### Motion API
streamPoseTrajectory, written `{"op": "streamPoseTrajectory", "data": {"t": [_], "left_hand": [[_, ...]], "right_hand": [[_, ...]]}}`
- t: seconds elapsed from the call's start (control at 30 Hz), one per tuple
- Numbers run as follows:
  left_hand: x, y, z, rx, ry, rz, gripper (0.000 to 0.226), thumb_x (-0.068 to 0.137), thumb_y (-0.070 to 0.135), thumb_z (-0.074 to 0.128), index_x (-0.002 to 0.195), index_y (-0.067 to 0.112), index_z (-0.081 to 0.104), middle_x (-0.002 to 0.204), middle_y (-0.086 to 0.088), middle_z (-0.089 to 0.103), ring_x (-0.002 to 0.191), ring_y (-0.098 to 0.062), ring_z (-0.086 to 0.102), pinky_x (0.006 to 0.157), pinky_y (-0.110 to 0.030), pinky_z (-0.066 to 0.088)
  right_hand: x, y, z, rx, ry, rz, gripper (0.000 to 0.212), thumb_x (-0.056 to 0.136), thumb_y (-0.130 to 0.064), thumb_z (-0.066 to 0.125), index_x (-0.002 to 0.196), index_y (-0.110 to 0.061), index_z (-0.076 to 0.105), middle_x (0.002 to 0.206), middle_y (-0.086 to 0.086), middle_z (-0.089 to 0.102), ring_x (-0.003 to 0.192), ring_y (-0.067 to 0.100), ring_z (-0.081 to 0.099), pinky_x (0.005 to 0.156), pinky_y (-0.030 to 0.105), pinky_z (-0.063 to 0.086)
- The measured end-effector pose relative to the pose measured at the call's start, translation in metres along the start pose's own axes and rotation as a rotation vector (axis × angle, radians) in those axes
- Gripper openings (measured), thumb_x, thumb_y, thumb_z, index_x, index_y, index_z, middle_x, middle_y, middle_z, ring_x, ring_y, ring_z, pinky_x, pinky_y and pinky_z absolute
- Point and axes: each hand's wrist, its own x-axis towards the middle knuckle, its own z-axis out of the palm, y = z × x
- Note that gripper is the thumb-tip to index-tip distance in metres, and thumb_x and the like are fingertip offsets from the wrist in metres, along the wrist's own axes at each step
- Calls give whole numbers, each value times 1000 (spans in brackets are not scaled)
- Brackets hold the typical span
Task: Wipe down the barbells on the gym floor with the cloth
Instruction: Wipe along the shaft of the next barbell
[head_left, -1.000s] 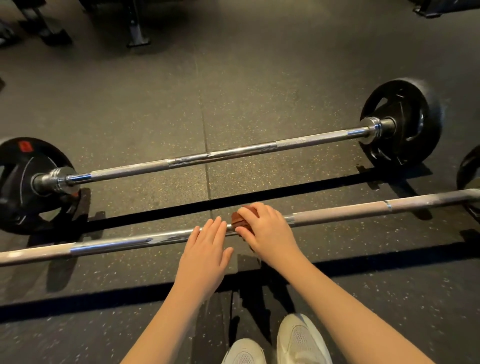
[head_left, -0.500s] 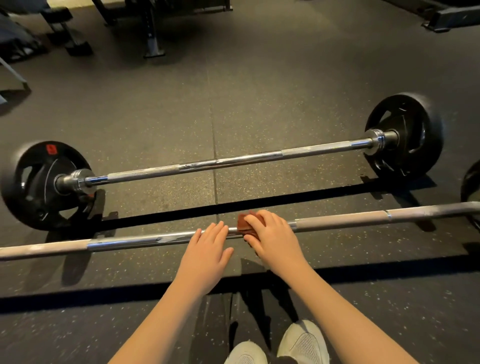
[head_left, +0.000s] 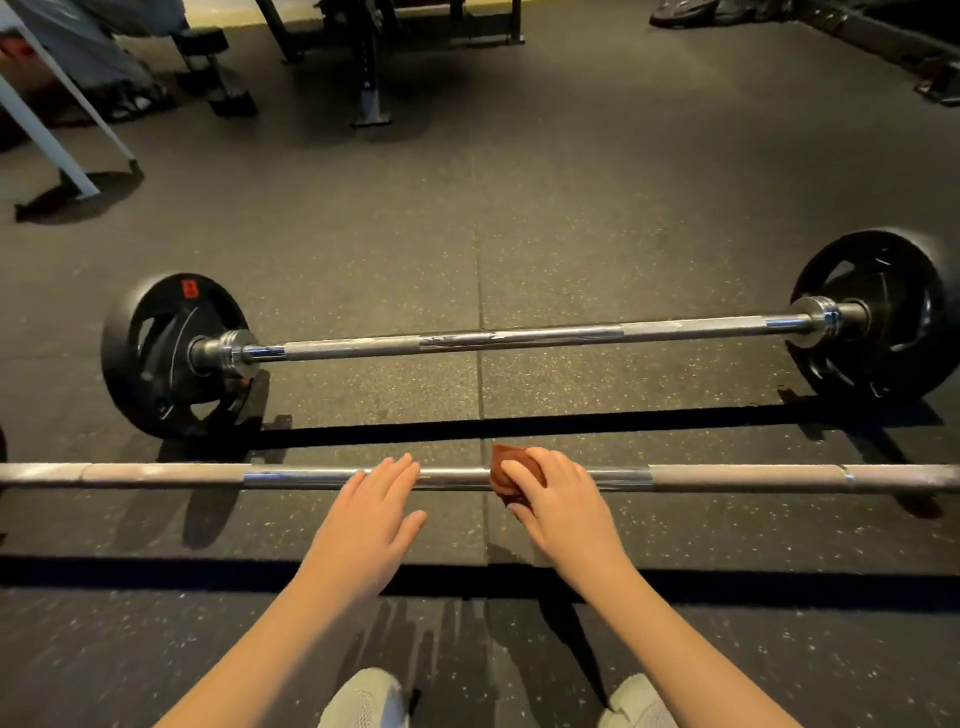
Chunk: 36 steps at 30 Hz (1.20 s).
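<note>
Head camera looks down at a dark rubber gym floor (head_left: 571, 208), where two barbells lie side by side, running left to right. Closest is the near barbell (head_left: 182, 475), which crosses the frame just beyond the person's pale shoes (head_left: 363, 699). Well apart beyond it lies the far barbell (head_left: 519, 338), with a black weight plate (head_left: 166, 358) at each end. At the middle of the near bar, the right hand (head_left: 561, 506) has its fingers curled over a small reddish-brown cloth (head_left: 506, 465), pinning it against the steel. The cloth shows above and below the shaft by the fingertips. Just to its left on the same bar lies the left hand (head_left: 371, 512), fingers straight and together, flat on the metal and holding nothing. The step in hand appears to be wiping the near bar's shaft. To do it well, the cloth probably wants wrapping more fully round the shaft so the underside gets cleaned too. It should then be drawn in long strokes toward each end, pressing harder on the duller grip sections, where grime likely lodges. The flat left hand is well placed to stop the bar rolling. The far barbell would come after.
</note>
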Motion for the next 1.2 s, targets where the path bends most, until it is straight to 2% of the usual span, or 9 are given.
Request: {"op": "streamPoseTrajectory", "data": {"t": [0.1, 0.2, 0.33, 0.5, 0.63, 0.73, 0.87, 1.0, 1.2], "left_hand": [[-5, -33, 0, -5, 24, -89, 77, 89, 56, 13, 149, 12, 33, 155, -1, 29, 145, -19, 23, 118, -32, 9], [-6, -58, 10, -14, -4, -158, 66, 95, 48, 26, 150, 12, 29, 157, -3, 25, 147, -19, 17, 119, -34, 10], [-1, -76, 18, -24, 9, -192, 84, 84, 59, 9, 148, 11, 33, 156, -3, 29, 147, -20, 18, 118, -37, 13], [1, -90, 20, 13, 2, -122, 78, 88, 55, 9, 148, 13, 35, 154, -1, 32, 146, -19, 22, 116, -33, 10], [2, -105, 21, 64, 3, -95, 65, 93, 47, 22, 140, 10, 48, 145, -6, 47, 137, -25, 39, 114, -39, 24], [2, -104, 24, 40, 33, -94, 60, 93, 43, 27, 136, 9, 51, 140, -5, 52, 132, -26, 45, 111, -36, 21], [2, -108, 26, 54, 51, -57, 57, 94, 41, 29, 136, 10, 51, 139, -5, 53, 130, -25, 48, 110, -35, 20], [2, -114, 31, 78, 52, -45, 56, 93, 40, 32, 135, 9, 52, 136, -6, 55, 128, -26, 50, 109, -36, 22], [3, -126, 26, 105, 25, 26, 56, 93, 40, 33, 135, 10, 53, 135, -6, 57, 124, -25, 54, 107, -34, 23]], "right_hand": [[0, -9, 10, -14, 66, 74, 55, 68, -25, 85, 115, -18, 59, 114, 10, 60, 99, 31, 59, 84, 44, 52], [25, -44, 27, -39, 51, 33, 50, 68, -33, 85, 109, -19, 62, 102, 9, 62, 86, 29, 61, 76, 40, 52], [65, -79, 42, -2, -12, -26, 42, 71, -41, 81, 103, -19, 65, 87, 6, 62, 69, 26, 61, 62, 35, 51], [84, -108, 62, 43, -8, -94, 41, 72, -39, 80, 101, -16, 64, 86, 8, 61, 68, 27, 60, 58, 35, 51], [92, -109, 63, 123, -34, -139, 32, 83, -42, 57, 100, -16, 63, 89, 9, 61, 68, 29, 61, 56, 33, 50], [74, -81, 49, 93, -70, -158, 37, 86, -47, 43, 103, -17, 58, 91, 8, 60, 71, 28, 62, 59, 34, 51], [39, -47, 26, 34, -40, -55, 40, 85, -44, 47, 114, -16, 51, 108, 12, 58, 90, 32, 60, 77, 41, 53], [46, -92, 44, 35, -107, -89, 58, 80, -35, 54, 134, -15, 42, 134, 17, 46, 115, 35, 48, 99, 49, 44], [70, -100, 49, 46, -191, -255, 63, 73, -27, 77, 125, -16, 43, 116, 16, 57, 95, 34, 59, 79, 43, 53]]}}
